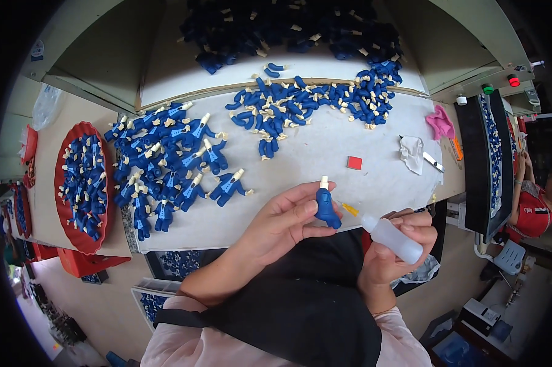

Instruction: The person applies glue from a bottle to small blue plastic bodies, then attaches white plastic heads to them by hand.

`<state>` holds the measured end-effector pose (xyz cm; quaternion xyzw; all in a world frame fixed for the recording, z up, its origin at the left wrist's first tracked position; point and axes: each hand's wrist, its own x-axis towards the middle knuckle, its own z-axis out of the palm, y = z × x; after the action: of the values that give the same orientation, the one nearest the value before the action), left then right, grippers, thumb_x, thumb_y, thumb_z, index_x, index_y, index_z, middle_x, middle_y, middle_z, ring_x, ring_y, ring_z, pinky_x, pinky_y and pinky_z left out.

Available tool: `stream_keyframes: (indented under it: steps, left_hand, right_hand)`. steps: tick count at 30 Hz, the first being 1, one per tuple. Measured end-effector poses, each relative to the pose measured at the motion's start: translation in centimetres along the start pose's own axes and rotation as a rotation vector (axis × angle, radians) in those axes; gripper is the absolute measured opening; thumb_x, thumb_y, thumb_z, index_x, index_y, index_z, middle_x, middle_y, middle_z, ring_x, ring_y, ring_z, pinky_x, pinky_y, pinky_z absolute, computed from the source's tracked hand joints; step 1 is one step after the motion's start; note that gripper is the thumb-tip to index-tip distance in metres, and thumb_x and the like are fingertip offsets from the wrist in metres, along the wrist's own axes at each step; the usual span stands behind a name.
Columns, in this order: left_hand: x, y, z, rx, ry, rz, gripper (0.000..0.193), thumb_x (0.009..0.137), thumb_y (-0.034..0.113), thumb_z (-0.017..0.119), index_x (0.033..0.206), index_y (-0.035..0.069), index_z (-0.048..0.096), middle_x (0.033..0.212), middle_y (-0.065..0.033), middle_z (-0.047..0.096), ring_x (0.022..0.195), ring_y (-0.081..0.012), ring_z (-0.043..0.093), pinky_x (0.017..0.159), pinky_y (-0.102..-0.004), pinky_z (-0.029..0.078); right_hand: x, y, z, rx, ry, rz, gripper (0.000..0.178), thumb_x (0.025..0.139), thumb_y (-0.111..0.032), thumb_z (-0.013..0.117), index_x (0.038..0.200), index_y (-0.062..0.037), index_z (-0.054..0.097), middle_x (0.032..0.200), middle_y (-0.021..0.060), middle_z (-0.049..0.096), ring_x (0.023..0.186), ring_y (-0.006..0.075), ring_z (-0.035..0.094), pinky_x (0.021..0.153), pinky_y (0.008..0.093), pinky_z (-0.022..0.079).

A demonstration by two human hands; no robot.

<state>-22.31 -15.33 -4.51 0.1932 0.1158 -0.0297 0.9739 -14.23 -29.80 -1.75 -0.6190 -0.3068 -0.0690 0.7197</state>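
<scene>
Left of the red block [354, 163], on its near side, the left grip [285, 215] pinches a blue figure [327, 208]; right of the block, the right grip [418, 233] clasps a translucent, yellow-tipped bottle [395, 240].

Smooth plastic bottle [396, 241], matt figure [326, 209]; cloth apron [288, 306]

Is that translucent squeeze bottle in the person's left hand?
No, the right fingers grip the translucent squeeze bottle, while the left fingers hold a small blue figure.
</scene>
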Motion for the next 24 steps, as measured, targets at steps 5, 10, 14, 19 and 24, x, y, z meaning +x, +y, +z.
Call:
stream_keyframes:
  steps: [5, 10, 14, 19, 24]
  left_hand:
    - [-0.09, -0.40, 0.09, 0.025, 0.025, 0.003, 0.037, 0.085, 0.015, 0.047, 0.118, 0.002, 0.040, 0.107, -0.0087, 0.050, 0.098, -0.0177, 0.052, 0.082, -0.0316, 0.045]
    - [-0.04, -0.49, 0.27, 0.079, 0.057, 0.044, 0.035, 0.085, 0.014, 0.046, 0.117, 0.002, 0.040, 0.102, -0.0108, 0.052, 0.098, -0.0206, 0.052, 0.083, -0.0347, 0.044]
    - [-0.07, -0.62, 0.26, 0.089, 0.065, 0.052, 0.034, 0.085, 0.014, 0.046, 0.117, 0.003, 0.041, 0.101, -0.0107, 0.052, 0.097, -0.0205, 0.052, 0.083, -0.0342, 0.043]
    - [-0.12, -0.61, 0.35, 0.076, 0.059, 0.058, 0.034, 0.084, 0.013, 0.047, 0.116, 0.003, 0.041, 0.101, -0.0103, 0.052, 0.097, -0.0200, 0.052, 0.083, -0.0340, 0.044]
    - [-0.19, -0.64, 0.32, 0.079, 0.058, 0.054, 0.035, 0.084, 0.014, 0.048, 0.116, 0.003, 0.042, 0.101, -0.0098, 0.053, 0.097, -0.0197, 0.052, 0.083, -0.0343, 0.043]
  right_hand:
    - [-0.12, -0.11, -0.31, -0.089, -0.159, -0.146, 0.044, 0.058, -0.010, 0.077, 0.090, -0.0053, 0.046, 0.084, 0.0092, 0.047, 0.065, 0.0178, 0.054, 0.056, 0.0242, 0.046]
    - [-0.10, -0.01, -0.45, -0.093, -0.209, -0.186, 0.047, 0.056, -0.007, 0.077, 0.092, -0.0048, 0.047, 0.085, 0.0097, 0.047, 0.065, 0.0190, 0.054, 0.055, 0.0238, 0.046]
    - [-0.24, 0.06, -0.64, -0.116, -0.241, -0.188, 0.050, 0.054, -0.006, 0.078, 0.093, -0.0047, 0.047, 0.086, 0.0101, 0.048, 0.065, 0.0197, 0.055, 0.055, 0.0238, 0.047]
    - [-0.35, 0.02, -0.66, -0.132, -0.249, -0.199, 0.050, 0.053, -0.006, 0.078, 0.093, -0.0046, 0.048, 0.087, 0.0099, 0.048, 0.066, 0.0197, 0.055, 0.056, 0.0238, 0.047]
    - [-0.51, 0.05, -0.58, -0.129, -0.259, -0.202, 0.051, 0.053, -0.005, 0.078, 0.093, -0.0043, 0.048, 0.087, 0.0098, 0.048, 0.066, 0.0199, 0.055, 0.056, 0.0239, 0.047]
